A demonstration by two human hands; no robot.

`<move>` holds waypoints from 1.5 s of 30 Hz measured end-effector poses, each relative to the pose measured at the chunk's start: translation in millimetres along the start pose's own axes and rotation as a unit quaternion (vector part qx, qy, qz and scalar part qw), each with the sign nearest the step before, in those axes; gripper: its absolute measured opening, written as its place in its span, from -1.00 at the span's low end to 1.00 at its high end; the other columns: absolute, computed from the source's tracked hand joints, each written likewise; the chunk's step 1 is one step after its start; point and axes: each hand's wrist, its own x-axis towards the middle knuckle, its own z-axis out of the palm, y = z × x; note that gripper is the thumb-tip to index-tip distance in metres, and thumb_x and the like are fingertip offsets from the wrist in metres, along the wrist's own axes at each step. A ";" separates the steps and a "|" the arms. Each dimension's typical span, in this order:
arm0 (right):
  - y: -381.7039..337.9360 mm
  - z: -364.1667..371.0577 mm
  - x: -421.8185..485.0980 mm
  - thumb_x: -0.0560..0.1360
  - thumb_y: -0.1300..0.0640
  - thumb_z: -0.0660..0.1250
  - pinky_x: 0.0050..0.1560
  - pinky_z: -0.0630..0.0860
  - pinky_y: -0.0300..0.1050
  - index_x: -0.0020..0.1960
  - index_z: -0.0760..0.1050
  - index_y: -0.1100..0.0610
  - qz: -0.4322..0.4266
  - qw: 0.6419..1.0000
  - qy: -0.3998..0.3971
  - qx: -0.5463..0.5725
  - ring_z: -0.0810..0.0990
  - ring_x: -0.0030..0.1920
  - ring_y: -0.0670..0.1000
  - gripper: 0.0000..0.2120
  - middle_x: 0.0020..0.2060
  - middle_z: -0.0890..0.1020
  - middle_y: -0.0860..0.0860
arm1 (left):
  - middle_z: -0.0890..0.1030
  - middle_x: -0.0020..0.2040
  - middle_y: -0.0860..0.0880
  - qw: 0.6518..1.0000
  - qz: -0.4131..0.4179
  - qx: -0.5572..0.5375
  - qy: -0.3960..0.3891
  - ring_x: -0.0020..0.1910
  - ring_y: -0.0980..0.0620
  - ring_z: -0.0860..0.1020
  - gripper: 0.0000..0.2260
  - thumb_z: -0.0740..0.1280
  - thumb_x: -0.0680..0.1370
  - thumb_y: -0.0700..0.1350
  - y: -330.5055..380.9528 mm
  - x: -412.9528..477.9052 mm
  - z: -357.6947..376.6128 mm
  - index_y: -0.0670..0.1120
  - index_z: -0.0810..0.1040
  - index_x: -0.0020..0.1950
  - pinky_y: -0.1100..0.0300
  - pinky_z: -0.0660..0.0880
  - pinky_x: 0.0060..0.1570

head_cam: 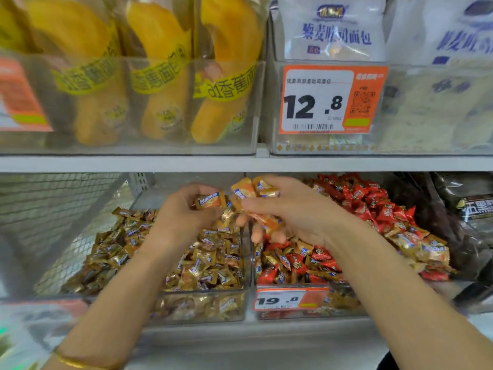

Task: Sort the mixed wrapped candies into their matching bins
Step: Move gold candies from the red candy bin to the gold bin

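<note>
Two clear bins sit side by side on the lower shelf. The left bin (202,313) holds gold-wrapped candies (202,265). In the right bin (344,305), red candies (370,201) lie mixed with gold ones (416,247). My left hand (184,212) pinches one gold candy (210,201) above the left bin. My right hand (290,209) grips a bunch of gold and orange candies (256,189) above the divider between the bins.
A wire mesh wall (53,209) stands left of the bins. Dark packets (464,209) lie at the far right. A price tag (288,299) marked 19.8 hangs on the right bin. The shelf above carries banana bread packs (160,76) and white bread bags (330,30).
</note>
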 end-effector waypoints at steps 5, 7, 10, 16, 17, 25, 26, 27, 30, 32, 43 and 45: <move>-4.9 54.9 46.5 0.47 0.25 0.39 -0.26 0.62 -0.16 0.52 0.06 0.08 0.039 0.978 -0.014 -0.204 0.60 -0.18 0.02 -0.25 0.29 0.43 0.16 | 0.60 0.04 -0.02 0.995 -0.021 0.093 0.029 -0.04 -0.06 0.57 -0.60 0.35 0.50 -0.29 -20.9 5.0 -31.3 -0.03 0.47 0.31 -0.01 0.50 -0.04; -3.3 59.0 43.8 0.46 0.23 0.40 0.05 0.55 -0.14 0.55 -0.04 0.04 0.022 0.961 -0.007 -0.275 0.58 0.07 0.04 -0.17 0.46 0.24 0.11 | 0.47 0.31 -0.08 0.995 -0.030 0.092 -0.007 0.27 0.03 0.45 -0.48 0.28 0.54 -0.34 -26.2 5.6 -33.5 0.01 0.31 0.44 0.13 0.41 0.13; 4.1 41.6 22.8 0.51 0.33 0.30 0.13 0.54 -0.17 0.49 0.19 0.10 -0.025 0.969 0.031 -0.243 0.56 0.15 -0.01 -0.40 0.41 0.34 0.07 | 0.37 0.42 0.03 0.991 0.032 0.132 -0.014 0.39 0.13 0.32 -0.48 0.24 0.56 -0.33 -25.5 8.9 -27.0 0.07 0.29 0.44 0.16 0.33 0.28; 36.9 -47.2 -3.2 0.52 0.48 0.13 -0.14 0.45 -0.50 0.19 0.53 0.20 -0.040 0.919 0.231 -0.316 0.58 -0.02 -0.03 -0.63 0.03 0.57 0.04 | 0.38 0.29 0.27 0.982 0.098 0.126 -0.096 0.29 0.16 0.31 -0.68 0.26 0.58 -0.11 -6.2 15.4 25.8 0.16 0.44 0.31 0.27 0.26 0.25; 41.0 -58.3 4.0 0.51 0.49 0.12 -0.09 0.40 -0.55 0.23 0.52 0.20 -0.034 0.906 0.237 -0.351 0.56 0.08 -0.01 -0.60 0.07 0.58 0.06 | 0.37 0.27 0.27 0.981 0.102 0.129 -0.101 0.28 0.16 0.31 -0.68 0.27 0.58 -0.10 -5.5 19.3 34.2 0.16 0.44 0.30 0.27 0.25 0.25; 60.7 -76.0 126.2 0.58 0.35 0.03 0.20 0.38 -0.19 0.50 0.16 0.00 0.045 0.856 0.054 -0.512 0.40 0.32 0.09 -0.46 0.45 0.30 0.07 | 0.45 0.29 0.15 0.989 0.078 0.089 -0.087 0.30 0.25 0.36 -0.68 0.29 0.56 -0.21 -21.0 38.7 52.7 0.11 0.44 0.25 0.54 0.31 0.05; 62.2 -75.2 134.2 0.57 0.35 0.04 0.12 0.39 -0.23 0.50 0.19 0.01 0.041 0.855 0.031 -0.515 0.41 0.29 0.07 -0.46 0.44 0.32 0.06 | 0.47 0.27 0.16 0.989 0.080 0.089 -0.087 0.29 0.26 0.37 -0.69 0.29 0.56 -0.20 -22.3 39.6 52.0 0.13 0.45 0.22 0.60 0.31 -0.01; 64.2 -76.1 141.7 0.57 0.32 0.05 -0.01 0.41 -0.24 0.48 0.22 0.04 0.040 0.855 0.019 -0.517 0.44 0.19 0.04 -0.50 0.40 0.37 0.07 | 0.47 0.26 0.17 0.989 0.082 0.090 -0.088 0.28 0.26 0.37 -0.70 0.29 0.55 -0.20 -23.1 40.0 51.3 0.14 0.45 0.21 0.63 0.33 -0.04; 65.5 -74.9 158.5 0.62 0.15 0.04 0.01 0.45 -0.17 0.40 0.32 0.15 0.090 0.851 -0.007 -0.517 0.46 0.11 0.04 -0.63 0.31 0.45 0.13 | 0.47 0.26 0.17 0.987 0.086 0.103 -0.086 0.26 0.28 0.38 -0.71 0.29 0.56 -0.17 -25.3 39.7 49.5 0.14 0.46 0.22 0.61 0.34 -0.01; 66.1 -71.0 164.6 0.61 0.07 0.06 0.19 0.46 -0.01 0.34 0.37 0.21 0.137 0.833 -0.011 -0.536 0.50 0.15 0.10 -0.63 0.26 0.49 0.15 | 0.48 0.26 0.16 0.987 0.083 0.107 -0.086 0.25 0.29 0.39 -0.71 0.28 0.56 -0.16 -25.8 38.8 49.2 0.13 0.46 0.23 0.66 0.32 -0.02; 53.7 -72.5 109.2 0.63 0.15 0.04 -0.06 0.39 -0.08 0.30 0.39 0.35 0.116 0.840 -0.061 -0.526 0.51 0.08 0.21 -0.63 0.25 0.48 0.28 | 0.46 0.25 0.10 0.982 0.098 0.141 -0.073 0.25 0.25 0.39 -0.73 0.27 0.57 -0.14 -24.7 34.8 52.2 0.14 0.47 0.21 0.51 0.32 0.02; 53.4 -77.9 79.8 0.63 0.12 0.06 -0.02 0.34 -0.18 0.32 0.40 0.20 0.074 0.852 -0.049 -0.516 0.46 0.12 0.06 -0.67 0.24 0.49 0.12 | 0.44 0.22 0.14 0.976 0.125 0.166 -0.061 0.22 0.27 0.38 -0.73 0.27 0.57 -0.16 -21.4 33.3 53.5 0.12 0.46 0.22 0.43 0.32 0.14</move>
